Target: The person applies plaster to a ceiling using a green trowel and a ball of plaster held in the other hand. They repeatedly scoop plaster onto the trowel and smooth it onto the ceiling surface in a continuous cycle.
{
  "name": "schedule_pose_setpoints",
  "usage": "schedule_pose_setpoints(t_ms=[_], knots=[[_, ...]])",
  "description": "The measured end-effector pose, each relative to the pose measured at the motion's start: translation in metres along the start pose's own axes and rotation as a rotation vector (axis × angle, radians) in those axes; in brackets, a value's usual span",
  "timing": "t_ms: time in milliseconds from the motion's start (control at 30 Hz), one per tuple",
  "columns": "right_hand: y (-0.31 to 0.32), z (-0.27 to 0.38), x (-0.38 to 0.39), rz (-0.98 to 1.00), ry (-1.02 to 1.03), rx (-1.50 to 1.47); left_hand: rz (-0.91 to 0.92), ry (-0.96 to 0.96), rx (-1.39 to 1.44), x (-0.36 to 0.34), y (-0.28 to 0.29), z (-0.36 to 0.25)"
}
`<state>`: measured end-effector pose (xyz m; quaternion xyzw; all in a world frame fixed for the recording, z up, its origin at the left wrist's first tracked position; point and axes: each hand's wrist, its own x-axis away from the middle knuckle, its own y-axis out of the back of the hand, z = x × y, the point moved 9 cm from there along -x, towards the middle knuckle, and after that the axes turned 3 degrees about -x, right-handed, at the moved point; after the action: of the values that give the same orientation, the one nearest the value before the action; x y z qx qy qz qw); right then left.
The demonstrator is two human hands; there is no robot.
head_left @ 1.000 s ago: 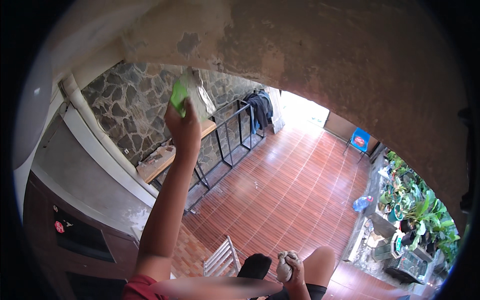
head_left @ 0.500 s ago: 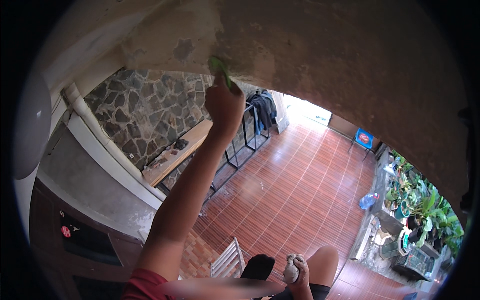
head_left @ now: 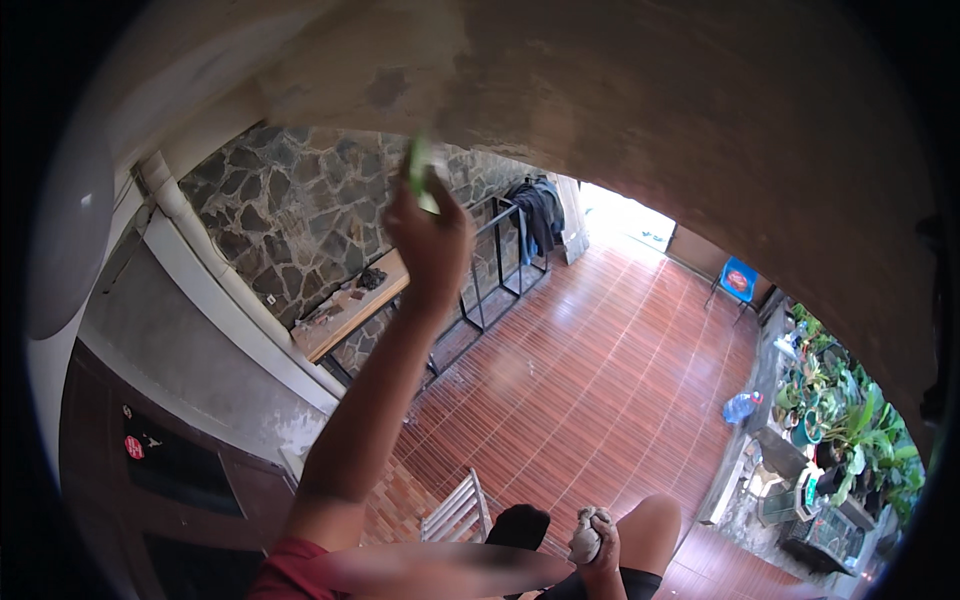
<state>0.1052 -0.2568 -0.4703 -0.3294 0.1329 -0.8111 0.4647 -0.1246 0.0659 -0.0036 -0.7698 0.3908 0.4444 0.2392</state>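
Observation:
My left hand (head_left: 430, 230) is raised on an outstretched arm, its fingers closed round a thin green scraper (head_left: 418, 170). Motion smears the tool, so its exact shape is unclear. It appears just below the edge of a patchy, stained plaster surface (head_left: 540, 90); whether it touches cannot be told. Low in the picture, beside my bent knee (head_left: 650, 530), my right hand (head_left: 603, 560) grips a whitish-grey, putty-like lump (head_left: 585, 540). The fingers wrap round its side, and pale smears show on them.
Below lies a red-brown tiled floor (head_left: 560, 400). A pale slatted ladder (head_left: 458, 510) stands near my feet. Leftward are a wooden-topped bench (head_left: 350, 320) and black metal frame (head_left: 480, 300) with dark clothes (head_left: 538, 215). Potted plants (head_left: 850, 410), a blue chair (head_left: 738, 280) and plastic bottle (head_left: 740, 407) are rightward.
My left hand has come down and slightly left with the green scraper, away from the plaster where it was. My right hand keeps the lump in nearly the same place.

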Motion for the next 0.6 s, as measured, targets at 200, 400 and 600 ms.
schedule_pose_setpoints(t_ms=[200, 400, 600], knots=[[-0.004, 0.001, 0.005, 0.020, -0.158, -0.274, -0.234, 0.109, -0.078, -0.041, -0.004, 0.071], [-0.001, 0.012, 0.004, 0.028, -0.015, -0.074, -0.245, 0.054, 0.088, -0.025, -0.043, 0.062], [0.046, -0.007, -0.003, -0.071, 0.054, -0.144, -0.243, 0.015, 0.152, -0.001, -0.052, 0.023]])
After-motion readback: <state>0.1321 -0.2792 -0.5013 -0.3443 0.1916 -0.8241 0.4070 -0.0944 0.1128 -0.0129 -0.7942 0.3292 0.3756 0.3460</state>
